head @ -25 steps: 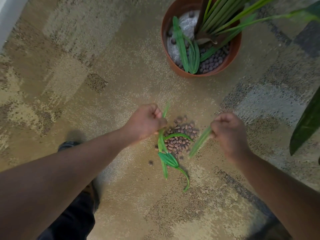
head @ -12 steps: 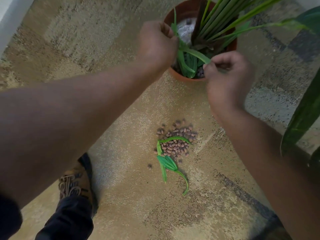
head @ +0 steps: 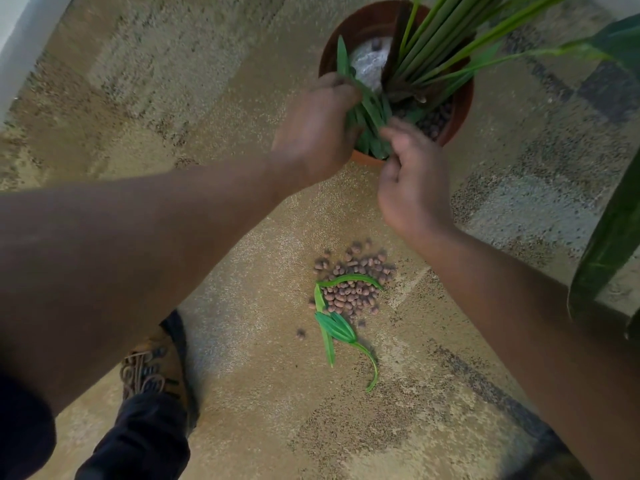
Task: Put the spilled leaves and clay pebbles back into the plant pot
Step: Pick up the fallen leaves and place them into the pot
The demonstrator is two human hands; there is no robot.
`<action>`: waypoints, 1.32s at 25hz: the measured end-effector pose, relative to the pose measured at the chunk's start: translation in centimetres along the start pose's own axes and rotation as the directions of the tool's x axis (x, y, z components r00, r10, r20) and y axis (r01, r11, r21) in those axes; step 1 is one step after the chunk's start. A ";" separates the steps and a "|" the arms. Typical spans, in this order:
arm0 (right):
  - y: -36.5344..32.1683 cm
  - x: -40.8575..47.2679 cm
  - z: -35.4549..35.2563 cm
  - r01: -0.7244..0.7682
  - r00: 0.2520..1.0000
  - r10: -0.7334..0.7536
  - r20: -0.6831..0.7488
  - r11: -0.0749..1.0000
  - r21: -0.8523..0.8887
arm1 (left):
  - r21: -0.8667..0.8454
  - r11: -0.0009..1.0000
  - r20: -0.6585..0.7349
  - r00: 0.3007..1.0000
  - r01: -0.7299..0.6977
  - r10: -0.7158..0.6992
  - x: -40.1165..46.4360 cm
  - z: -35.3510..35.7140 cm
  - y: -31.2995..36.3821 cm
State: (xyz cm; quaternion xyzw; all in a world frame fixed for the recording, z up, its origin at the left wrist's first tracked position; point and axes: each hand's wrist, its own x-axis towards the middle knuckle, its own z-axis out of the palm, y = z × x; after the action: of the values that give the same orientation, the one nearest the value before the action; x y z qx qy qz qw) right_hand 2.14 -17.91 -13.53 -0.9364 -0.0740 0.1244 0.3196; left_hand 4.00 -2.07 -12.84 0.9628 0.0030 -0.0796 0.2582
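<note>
Left hand (head: 313, 133) grasping loose leaves (head: 369, 109) over terracotta plant pot (head: 462, 109) at upper right, right hand (head: 412, 181) released beside it; partly done, clay pebbles (head: 353, 282) and fallen leaves (head: 337, 329) remain on carpet (head: 207, 98) at center.

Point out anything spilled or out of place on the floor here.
A heap of clay pebbles lies spilled on the carpet in front of the pot, with a stray pebble to its left. Several loose leaves lie on and beside the heap. Both belong in the pot.
</note>
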 end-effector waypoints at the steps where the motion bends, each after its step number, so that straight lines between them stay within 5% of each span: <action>1: 0.1 -1.3 0.0 0.024 0.998 -0.025 -0.054 0.999 -0.035 | -0.002 0.999 -0.029 0.999 -0.034 0.034 -1.2 0.2 0.1; 4: 1.3 -6.1 0.9 0.036 0.997 -0.045 -0.064 0.989 -0.145 | 0.111 0.991 -0.073 0.994 -0.077 0.086 -6.0 1.9 0.0; 7: 4.2 -9.6 2.3 -0.100 0.951 0.107 0.289 0.994 -0.040 | -0.047 0.993 0.166 0.981 0.105 -0.096 -11.1 4.6 -0.7; 10: 6.5 -11.9 3.5 -0.242 0.797 0.275 0.538 0.961 -0.132 | -0.021 0.912 0.553 0.765 0.409 -0.331 -15.1 7.6 -2.0; 13: 6.9 -13.2 4.7 -0.132 0.731 0.235 0.641 0.970 -0.205 | 0.023 0.879 0.637 0.671 0.476 -0.380 -17.2 9.6 -2.7; 18: 6.8 -13.3 5.1 0.021 0.747 0.184 0.639 0.954 -0.299 | -0.060 0.845 0.617 0.686 0.531 -0.386 -17.9 10.8 -2.7; 25: 6.9 -13.3 5.2 -0.011 0.803 0.199 0.562 0.947 -0.320 | -0.097 0.789 0.513 0.709 0.607 -0.483 -17.9 11.0 -2.2; 33: 6.7 -14.5 3.5 -0.107 0.861 0.113 0.495 0.993 -0.040 | -0.187 0.795 0.568 0.724 0.577 -0.391 -17.5 7.1 -3.0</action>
State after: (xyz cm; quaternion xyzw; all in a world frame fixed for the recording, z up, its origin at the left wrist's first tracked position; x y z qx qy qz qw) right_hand -12.35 -24.30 -17.62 -0.8774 -0.1008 0.3785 0.2771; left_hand -14.45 -2.39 -17.64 0.8097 0.2057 -0.3905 0.3867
